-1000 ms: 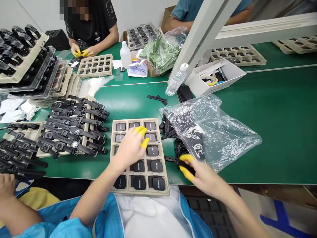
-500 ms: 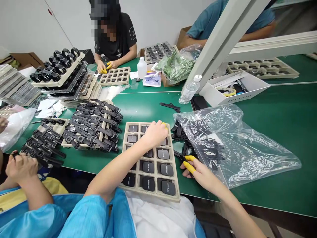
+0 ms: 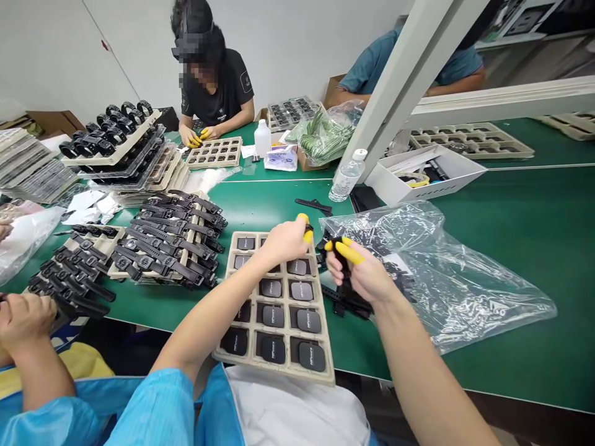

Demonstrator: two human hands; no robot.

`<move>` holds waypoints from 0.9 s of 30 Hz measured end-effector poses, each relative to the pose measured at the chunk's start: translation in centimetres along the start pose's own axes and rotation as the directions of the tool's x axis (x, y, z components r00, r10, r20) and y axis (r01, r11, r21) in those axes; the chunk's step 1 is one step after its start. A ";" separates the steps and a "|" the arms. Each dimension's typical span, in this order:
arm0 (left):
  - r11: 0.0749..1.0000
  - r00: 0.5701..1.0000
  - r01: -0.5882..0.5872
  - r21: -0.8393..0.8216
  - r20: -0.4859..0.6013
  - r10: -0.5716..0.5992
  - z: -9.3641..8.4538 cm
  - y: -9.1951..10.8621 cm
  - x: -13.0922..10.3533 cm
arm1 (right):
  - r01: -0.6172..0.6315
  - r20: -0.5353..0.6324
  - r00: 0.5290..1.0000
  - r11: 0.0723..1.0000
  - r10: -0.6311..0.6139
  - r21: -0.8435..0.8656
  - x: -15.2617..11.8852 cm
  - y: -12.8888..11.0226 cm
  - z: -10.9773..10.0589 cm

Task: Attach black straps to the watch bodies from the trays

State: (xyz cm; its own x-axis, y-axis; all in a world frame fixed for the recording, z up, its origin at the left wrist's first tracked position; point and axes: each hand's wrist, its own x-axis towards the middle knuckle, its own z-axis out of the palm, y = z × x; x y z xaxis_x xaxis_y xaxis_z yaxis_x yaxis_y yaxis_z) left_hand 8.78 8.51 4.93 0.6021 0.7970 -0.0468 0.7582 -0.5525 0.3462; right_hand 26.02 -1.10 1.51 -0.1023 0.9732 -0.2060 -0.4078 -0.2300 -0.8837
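Room: pale wall (image 3: 288, 56), green table (image 3: 260, 201), slanting white post (image 3: 404, 80). Across from where I stand, one person in a black shirt (image 3: 218, 93), yellow-tipped fingers over a compartmented tray.

Item: beige tray (image 3: 274, 371), at the near table edge in front of the worker, jutting over the lap; dark square pieces (image 3: 309, 321) seated in its compartments, pale lettering on several.

Item: left hand (image 3: 289, 240), over the tray's far right corner; yellow-tipped thumb and finger pinched on a small dark piece (image 3: 308, 229), mostly hidden from me.

Item: right hand (image 3: 357, 266), just right of the tray; yellow-tipped fingers closed around a black strap (image 3: 340, 254), raised near the left hand, the two apart.

Item: black straps (image 3: 351, 303), heaped beneath the right hand, beside the tray.

Item: clear plastic bag (image 3: 493, 303), crumpled, spread to the right.

Item: loose strap (image 3: 313, 205), lying beyond the tray.

Item: strapped watches (image 3: 171, 235), piled on trays, left.

Item: clear bottle (image 3: 348, 179), upright beside a white box (image 3: 444, 191).
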 end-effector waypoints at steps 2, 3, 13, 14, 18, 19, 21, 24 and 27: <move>0.994 0.999 0.007 -0.106 -0.035 -0.011 0.5 -0.7 -0.5 | 0.004 0.084 0.996 0.999 -0.007 0.038 0.9 0.7 1.1; 0.989 0.999 -0.005 -0.150 -0.045 -0.002 0.9 -1.0 -0.8 | 0.006 0.121 0.993 0.999 -0.013 0.053 1.1 1.1 1.4; 0.781 0.858 -0.510 -0.361 -0.272 0.435 3.8 -2.6 -2.0 | 0.097 0.212 0.971 0.993 -0.110 0.069 0.9 3.6 0.1; 0.774 0.841 -0.538 -0.334 -0.285 0.461 3.9 -2.7 -1.9 | 0.104 0.216 0.969 0.992 -0.117 0.072 0.9 3.7 -0.1; 0.752 0.790 -0.605 -0.261 -0.308 0.529 4.0 -2.6 -1.8 | 0.099 0.245 0.963 0.993 -0.112 0.065 0.9 3.7 -0.4; 0.756 0.789 -0.604 -0.252 -0.317 0.526 4.0 -2.5 -1.8 | 0.090 0.255 0.962 0.994 -0.101 0.055 0.8 3.6 -0.5; 0.768 0.790 -0.598 -0.231 -0.330 0.516 3.9 -2.4 -1.9 | 0.081 0.265 0.960 0.996 -0.089 0.041 0.7 3.5 -0.5; 0.778 0.785 -0.599 -0.191 -0.330 0.524 3.7 -2.3 -2.1 | 0.101 0.274 0.956 0.994 -0.107 0.035 0.5 3.4 -0.6; 0.776 0.779 -0.607 -0.171 -0.319 0.539 3.7 -2.2 -2.2 | 0.114 0.292 0.950 0.993 -0.114 0.017 0.4 3.3 -0.5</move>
State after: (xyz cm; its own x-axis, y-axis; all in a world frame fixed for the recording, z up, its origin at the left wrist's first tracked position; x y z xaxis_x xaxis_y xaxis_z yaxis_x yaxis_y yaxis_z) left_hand 6.65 7.08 0.84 0.7985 0.4008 0.4492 0.1799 -0.8709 0.4574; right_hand 25.11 -1.43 -1.73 -0.3151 0.9486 0.0280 -0.4323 -0.1173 -0.8941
